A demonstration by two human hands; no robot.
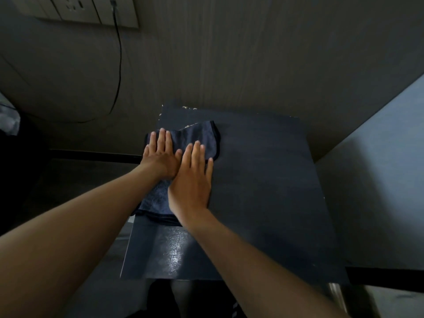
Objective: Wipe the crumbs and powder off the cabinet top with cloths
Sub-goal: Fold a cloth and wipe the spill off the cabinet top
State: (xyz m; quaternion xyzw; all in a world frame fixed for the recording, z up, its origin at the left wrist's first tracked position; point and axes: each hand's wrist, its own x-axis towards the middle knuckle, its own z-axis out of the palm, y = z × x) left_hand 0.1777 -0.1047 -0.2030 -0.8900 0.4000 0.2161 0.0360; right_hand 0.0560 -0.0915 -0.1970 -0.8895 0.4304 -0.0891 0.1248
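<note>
Where pale crumbs cling to the upper-left far edge of the dark blue rectangular cabinet top, the dark blue cloth lies just below them; left hand, nearer, and right hand press it flat, fingers spread, gripping nothing.

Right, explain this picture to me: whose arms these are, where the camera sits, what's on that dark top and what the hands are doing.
There is no machine here. The single picture comes from a camera worn on a person's head, looking down, so the two bare arms reaching in from the bottom are that person's own. The dark surface is the cabinet top, set against a wall. A dark blue cloth lies on its left part. The left hand and the right hand both lie flat on the cloth, fingers straight, pressing it rather than gripping it. A few pale crumbs show at the back edge by the wall. A socket panel with a plugged cable sits on the wall at the upper left.
</note>
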